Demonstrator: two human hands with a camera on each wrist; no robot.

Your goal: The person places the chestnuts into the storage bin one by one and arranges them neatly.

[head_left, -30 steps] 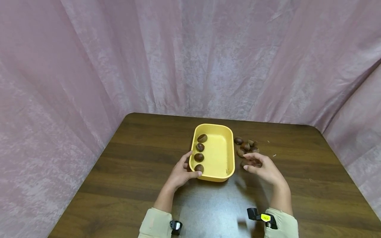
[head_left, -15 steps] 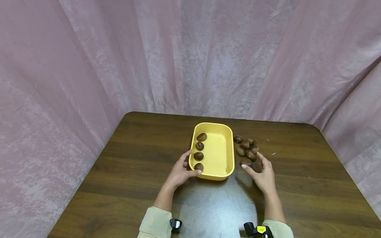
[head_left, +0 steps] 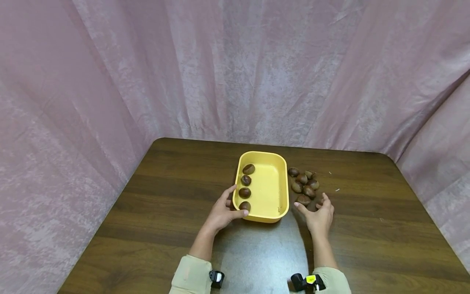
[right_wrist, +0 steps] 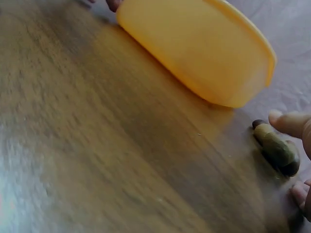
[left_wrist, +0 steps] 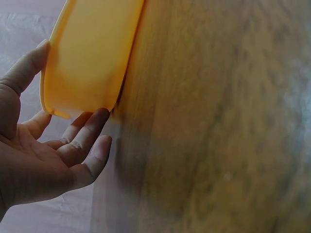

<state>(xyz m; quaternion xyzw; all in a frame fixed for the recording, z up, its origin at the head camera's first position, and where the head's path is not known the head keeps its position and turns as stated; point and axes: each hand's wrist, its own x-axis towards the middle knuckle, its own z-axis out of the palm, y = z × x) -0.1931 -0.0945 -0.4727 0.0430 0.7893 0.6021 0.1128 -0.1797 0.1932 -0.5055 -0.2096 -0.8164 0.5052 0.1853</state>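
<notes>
Our R hand [head_left: 318, 216] has thumb & fingers spread, w/ a gap b/w them. The thumb tip is right by the front nut [head_left: 302, 200]; we can't tell if they touch. Our L hand [head_left: 222, 213] pinches the near L corner of the box [head_left: 269, 192], thumb on the front rim, fingers on the L wall. Inside it, 4 nuts [head_left: 244, 192] sit in a row along that wall. More nuts [head_left: 309, 191] lie bunched on the brown table [head_left: 367, 220], just R of the box. Behind the table we see a pink curtain [head_left: 271, 81].
</notes>
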